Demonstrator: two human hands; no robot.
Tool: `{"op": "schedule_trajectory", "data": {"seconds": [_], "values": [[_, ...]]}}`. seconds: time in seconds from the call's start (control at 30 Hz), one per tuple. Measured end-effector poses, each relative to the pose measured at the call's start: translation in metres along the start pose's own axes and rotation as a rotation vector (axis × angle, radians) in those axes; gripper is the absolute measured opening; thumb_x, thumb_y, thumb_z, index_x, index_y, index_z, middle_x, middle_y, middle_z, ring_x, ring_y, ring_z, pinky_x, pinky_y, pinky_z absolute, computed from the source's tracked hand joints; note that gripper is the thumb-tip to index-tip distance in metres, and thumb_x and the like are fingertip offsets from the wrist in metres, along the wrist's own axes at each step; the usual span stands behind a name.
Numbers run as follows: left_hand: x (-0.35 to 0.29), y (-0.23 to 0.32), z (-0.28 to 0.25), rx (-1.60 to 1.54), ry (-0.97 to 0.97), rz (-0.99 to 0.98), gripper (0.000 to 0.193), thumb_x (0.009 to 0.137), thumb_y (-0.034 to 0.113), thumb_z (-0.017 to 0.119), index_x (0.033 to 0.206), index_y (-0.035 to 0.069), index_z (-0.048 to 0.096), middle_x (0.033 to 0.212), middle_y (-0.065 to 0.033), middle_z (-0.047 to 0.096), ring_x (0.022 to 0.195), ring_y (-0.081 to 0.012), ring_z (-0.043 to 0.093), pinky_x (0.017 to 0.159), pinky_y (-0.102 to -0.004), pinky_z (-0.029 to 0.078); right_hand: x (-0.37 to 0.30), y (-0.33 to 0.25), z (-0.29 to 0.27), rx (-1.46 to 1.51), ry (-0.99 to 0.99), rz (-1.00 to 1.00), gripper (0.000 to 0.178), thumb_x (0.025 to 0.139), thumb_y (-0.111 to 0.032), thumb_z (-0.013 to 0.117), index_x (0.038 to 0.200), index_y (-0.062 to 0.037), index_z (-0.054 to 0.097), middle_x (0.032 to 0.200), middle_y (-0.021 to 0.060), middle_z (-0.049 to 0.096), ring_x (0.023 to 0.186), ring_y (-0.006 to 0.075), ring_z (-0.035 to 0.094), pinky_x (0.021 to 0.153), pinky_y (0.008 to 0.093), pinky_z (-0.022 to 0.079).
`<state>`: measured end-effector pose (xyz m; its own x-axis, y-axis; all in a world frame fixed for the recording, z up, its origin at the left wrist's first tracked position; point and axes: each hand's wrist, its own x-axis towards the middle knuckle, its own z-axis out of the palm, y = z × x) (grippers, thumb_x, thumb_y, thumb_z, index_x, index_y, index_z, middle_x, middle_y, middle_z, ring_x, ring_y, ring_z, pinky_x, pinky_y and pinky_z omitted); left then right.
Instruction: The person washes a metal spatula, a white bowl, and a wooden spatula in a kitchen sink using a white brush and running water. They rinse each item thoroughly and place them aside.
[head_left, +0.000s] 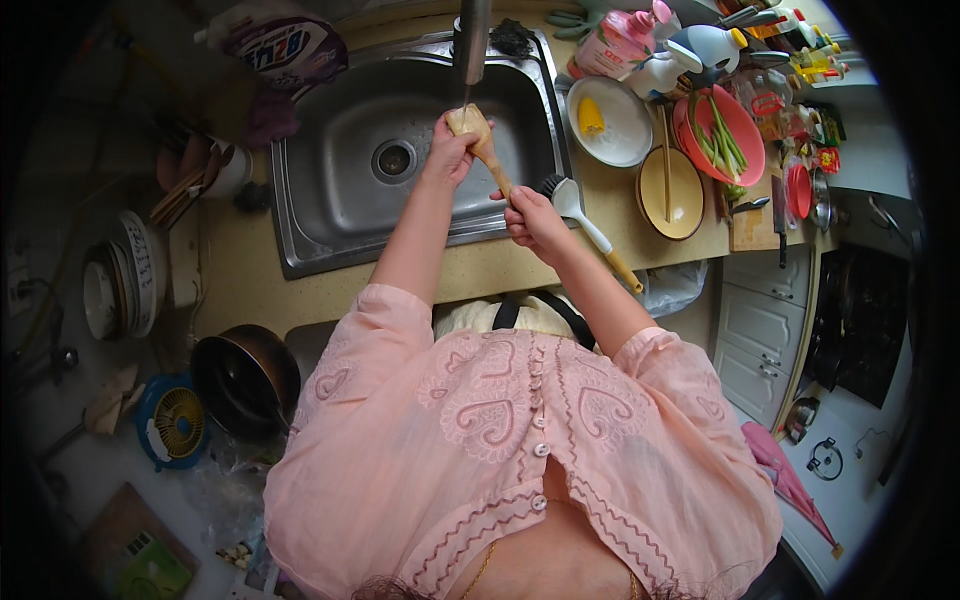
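Observation:
Over the steel sink (335, 165), a wooden spatula (486, 152) slants with its broad end under the faucet (472, 45). Water appears to run down onto that end. My left hand (449, 152) is closed round the broad end, fingers partly hidden behind it. Lower and to the right, my right hand (537, 222) grips the end of the handle. Just beside the right hand, a white dish brush (585, 218) with dark bristles and a wooden handle tip lies across the counter's front edge.
Right of the sink stand a white bowl (628, 148) with a yellow piece in it, a yellow bowl (683, 212) with chopsticks across it and a pink basin (745, 150) of green stalks. A knife (779, 215) rests by a cutting board. Stacked plates (140, 265) are at left.

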<state>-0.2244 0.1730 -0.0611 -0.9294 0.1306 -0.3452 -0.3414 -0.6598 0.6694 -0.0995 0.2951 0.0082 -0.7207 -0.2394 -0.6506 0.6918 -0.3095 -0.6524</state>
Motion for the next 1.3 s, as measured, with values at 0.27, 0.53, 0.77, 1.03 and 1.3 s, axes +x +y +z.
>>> {"op": "schedule_trajectory", "data": {"seconds": [0.27,0.53,0.77,1.03,1.3], "values": [[0.01,0.004,-0.016,0.05,0.063,-0.138,0.033,0.079,-0.009,0.047,0.111,-0.007,0.043,0.102,-0.0238,0.057,0.092,-0.0321,0.06,0.081,-0.0381,0.052,-0.009,0.002,0.004,-0.079,-0.003,0.002,0.026,0.096,-0.027,0.032,0.102,-0.0082,0.049,0.058,-0.0068,0.03,0.044,0.0025,0.023,0.038,0.0167,0.019],[-0.002,0.001,-0.01,0.08,0.089,-0.222,0.024,0.081,-0.001,0.052,0.104,-0.008,0.049,0.089,-0.0201,0.061,0.078,-0.0289,0.063,0.07,-0.0343,0.054,-0.01,0.005,0.007,-0.067,0.024,0.033,0.026,0.096,-0.028,0.032,0.101,-0.0097,0.049,0.058,-0.0066,0.032,0.044,0.0029,0.024,0.038,0.0171,0.019],[-0.003,-0.009,-0.012,0.172,0.128,-0.156,0.021,0.076,0.002,0.063,0.093,-0.006,0.053,0.084,-0.0191,0.061,0.072,-0.0272,0.063,0.064,-0.0334,0.055,0.006,0.02,0.003,-0.483,0.24,-0.124,0.028,0.093,-0.027,0.037,0.091,-0.0061,0.055,0.058,0.0034,0.048,0.047,0.0143,0.044,0.04,0.0284,0.034],[0.001,0.013,0.006,0.372,0.431,-0.182,0.02,0.076,0.006,0.065,0.087,-0.005,0.052,0.071,-0.0108,0.056,0.059,-0.0211,0.06,0.051,-0.0325,0.055,0.008,0.028,0.009,-1.119,0.398,-0.6,0.02,0.09,-0.019,0.042,0.084,-0.0003,0.048,0.064,0.0239,0.056,0.064,0.0432,0.054,0.057,0.0499,0.041],[-0.003,-0.004,-0.003,0.239,0.079,0.03,0.036,0.077,0.01,0.066,0.103,0.002,0.043,0.083,-0.006,0.055,0.068,-0.0154,0.057,0.057,-0.0284,0.05,0.008,0.026,0.007,-1.121,0.439,-0.672,0.018,0.09,-0.017,0.042,0.084,-0.0008,0.044,0.063,0.0249,0.055,0.063,0.0438,0.054,0.056,0.0517,0.04]]}}
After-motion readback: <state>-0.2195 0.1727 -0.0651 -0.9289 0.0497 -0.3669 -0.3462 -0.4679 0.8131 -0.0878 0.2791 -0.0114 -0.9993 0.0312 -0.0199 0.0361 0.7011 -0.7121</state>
